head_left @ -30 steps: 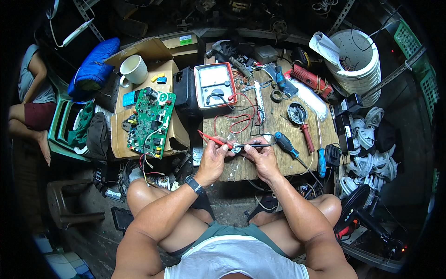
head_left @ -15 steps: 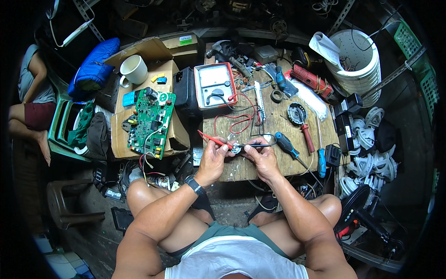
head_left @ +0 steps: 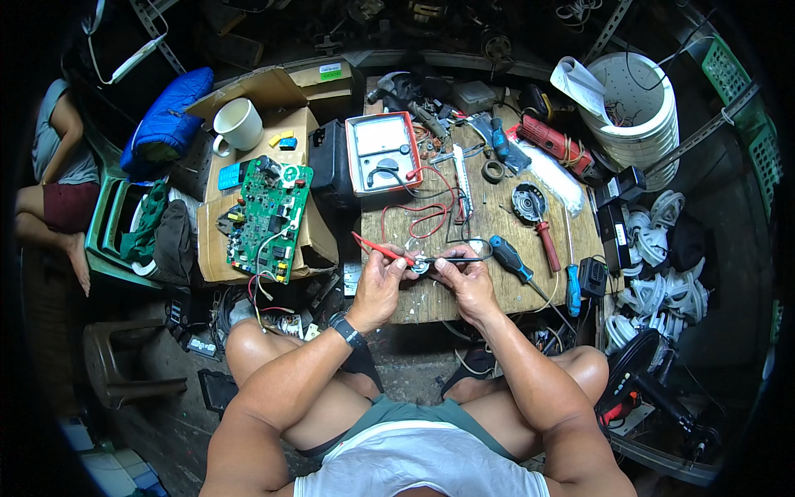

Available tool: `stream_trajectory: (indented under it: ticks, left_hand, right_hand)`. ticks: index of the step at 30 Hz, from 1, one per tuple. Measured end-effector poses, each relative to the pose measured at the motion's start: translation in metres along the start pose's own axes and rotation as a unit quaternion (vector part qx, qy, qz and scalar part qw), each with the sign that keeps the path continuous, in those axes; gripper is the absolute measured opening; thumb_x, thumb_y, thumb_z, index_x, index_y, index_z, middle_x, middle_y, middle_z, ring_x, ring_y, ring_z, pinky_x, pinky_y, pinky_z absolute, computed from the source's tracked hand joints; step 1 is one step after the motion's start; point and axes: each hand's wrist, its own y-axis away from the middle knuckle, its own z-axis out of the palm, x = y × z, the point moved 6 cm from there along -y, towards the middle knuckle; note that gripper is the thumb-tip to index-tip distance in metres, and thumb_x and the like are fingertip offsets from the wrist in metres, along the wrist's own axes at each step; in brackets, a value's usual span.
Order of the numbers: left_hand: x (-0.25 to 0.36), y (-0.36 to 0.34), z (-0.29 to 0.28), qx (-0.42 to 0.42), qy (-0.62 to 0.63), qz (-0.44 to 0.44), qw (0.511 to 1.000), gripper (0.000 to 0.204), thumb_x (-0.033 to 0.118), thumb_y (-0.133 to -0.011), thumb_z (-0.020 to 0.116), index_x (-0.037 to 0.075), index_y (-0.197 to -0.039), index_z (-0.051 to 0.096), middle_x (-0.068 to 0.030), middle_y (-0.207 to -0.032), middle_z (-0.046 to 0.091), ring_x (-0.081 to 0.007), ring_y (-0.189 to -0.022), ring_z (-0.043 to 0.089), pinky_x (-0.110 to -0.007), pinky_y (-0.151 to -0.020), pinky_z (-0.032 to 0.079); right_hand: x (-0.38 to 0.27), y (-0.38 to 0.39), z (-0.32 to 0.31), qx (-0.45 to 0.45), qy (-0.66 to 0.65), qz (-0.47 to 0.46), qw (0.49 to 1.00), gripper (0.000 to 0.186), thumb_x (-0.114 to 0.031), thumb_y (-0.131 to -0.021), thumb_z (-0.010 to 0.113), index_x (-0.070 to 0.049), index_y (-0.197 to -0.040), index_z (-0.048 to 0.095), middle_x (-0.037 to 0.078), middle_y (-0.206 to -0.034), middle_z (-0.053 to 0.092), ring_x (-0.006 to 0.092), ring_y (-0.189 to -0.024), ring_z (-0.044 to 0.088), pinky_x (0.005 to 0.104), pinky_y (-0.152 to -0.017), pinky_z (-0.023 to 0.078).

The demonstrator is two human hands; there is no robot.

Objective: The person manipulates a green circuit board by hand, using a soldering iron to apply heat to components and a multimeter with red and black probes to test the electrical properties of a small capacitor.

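My left hand [head_left: 381,286] is closed on a red test probe [head_left: 374,244], which points toward a small round metallic part [head_left: 421,265] between my hands. From the other side, my right hand [head_left: 466,282] pinches a black test probe [head_left: 465,260]. Both probe tips meet near the small part; its exact kind is too small to make out, and my fingertips partly cover it. Red and black leads [head_left: 422,224] run across the wooden table to an analog multimeter [head_left: 383,153] in a red-edged box.
A blue-handled screwdriver [head_left: 512,258] lies right of my hands, beside a round motor part [head_left: 528,201] and a red-handled tool [head_left: 548,246]. A green circuit board [head_left: 269,219] rests on cardboard at left. A red power tool [head_left: 555,145] lies near a white bucket [head_left: 633,108]. Another person [head_left: 62,166] sits far left.
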Motion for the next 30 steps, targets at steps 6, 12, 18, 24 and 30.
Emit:
stream_trajectory:
  ticks: [6, 12, 18, 24, 30]
  left_hand:
    - [-0.0017, -0.0003, -0.0004, -0.002, 0.002, -0.002, 1.000, 0.022, 0.015, -0.105, 0.052, 0.001, -0.120, 0.044, -0.0191, -0.121, 0.063, -0.0194, -0.106, 0.064, -0.031, -0.087, 0.057]
    - [-0.0027, -0.0004, -0.0015, -0.001, 0.003, -0.008, 1.000, 0.021, 0.014, -0.105, 0.051, 0.001, -0.121, 0.045, -0.0186, -0.121, 0.062, -0.0190, -0.106, 0.064, -0.031, -0.087, 0.057]
    - [-0.0009, -0.0002, -0.0001, -0.001, 0.002, -0.003, 1.000, 0.020, 0.014, -0.105, 0.051, 0.002, -0.120, 0.045, -0.0178, -0.121, 0.062, -0.0195, -0.107, 0.064, -0.031, -0.088, 0.057]
    - [-0.0010, 0.0003, -0.0006, -0.003, -0.008, -0.010, 1.000, 0.020, 0.014, -0.105, 0.051, 0.002, -0.120, 0.045, -0.0179, -0.122, 0.062, -0.0199, -0.108, 0.064, -0.031, -0.088, 0.057]
    - [-0.0015, 0.0002, -0.0007, -0.004, 0.002, -0.012, 1.000, 0.021, 0.014, -0.105, 0.051, 0.002, -0.121, 0.044, -0.0179, -0.122, 0.062, -0.0195, -0.107, 0.064, -0.031, -0.088, 0.057]
  right_hand:
    - [-0.0007, 0.0001, 0.0009, -0.007, -0.002, -0.004, 1.000, 0.014, -0.004, -0.094, 0.067, -0.005, -0.105, 0.058, 0.007, -0.102, 0.064, 0.0147, -0.095, 0.065, 0.0321, -0.090, 0.058]
    - [-0.0015, 0.0008, 0.0022, -0.002, -0.006, -0.003, 1.000, 0.014, -0.004, -0.094, 0.067, -0.005, -0.105, 0.058, 0.007, -0.102, 0.065, 0.0146, -0.095, 0.065, 0.0320, -0.090, 0.058]
    - [0.0011, -0.0002, -0.0004, -0.002, -0.006, -0.005, 1.000, 0.014, -0.004, -0.094, 0.068, -0.005, -0.105, 0.058, 0.007, -0.102, 0.065, 0.0138, -0.094, 0.065, 0.0308, -0.088, 0.058]
    - [-0.0006, 0.0003, 0.0012, -0.001, -0.003, -0.009, 1.000, 0.014, -0.004, -0.094, 0.068, -0.005, -0.105, 0.058, 0.006, -0.102, 0.065, 0.0135, -0.093, 0.065, 0.0304, -0.087, 0.058]
    - [-0.0004, -0.0001, 0.0012, -0.001, 0.001, -0.006, 1.000, 0.014, -0.004, -0.094, 0.067, -0.005, -0.105, 0.058, 0.006, -0.101, 0.065, 0.0138, -0.093, 0.065, 0.0313, -0.088, 0.058]
